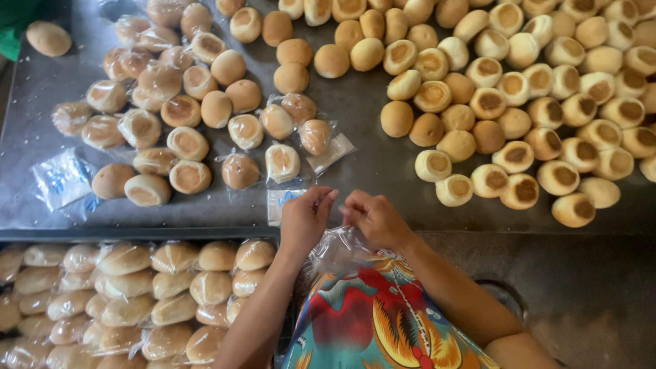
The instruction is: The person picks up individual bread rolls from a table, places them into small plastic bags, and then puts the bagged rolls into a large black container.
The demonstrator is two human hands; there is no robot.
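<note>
**Roughly half the buns bagged, many still bare**

Now both hands, left (pixel 304 220) and right (pixel 374 219), pinch a thin clear plastic bag (pixel 338 249) at 6 o'clock. Wrapped round buns (pixel 164 102) lie at 10 o'clock; bare golden buns (pixel 519 89) wait at 2 o'clock.

Your two hands meet just below the middle of the frame, and between them you hold a clear plastic bag (pixel 339 247). It is thin, see-through and crinkled, with bright glints along its folds. Its top edge is pinched up between your fingertips, and the rest hangs down toward the bottom of the frame, bunched and slack against your colourful patterned clothing. It sits lifted off the grey surface, close to the near edge. Whether anything is inside the bag cannot be told, since the wrinkled film and your hands hide its middle.
</note>
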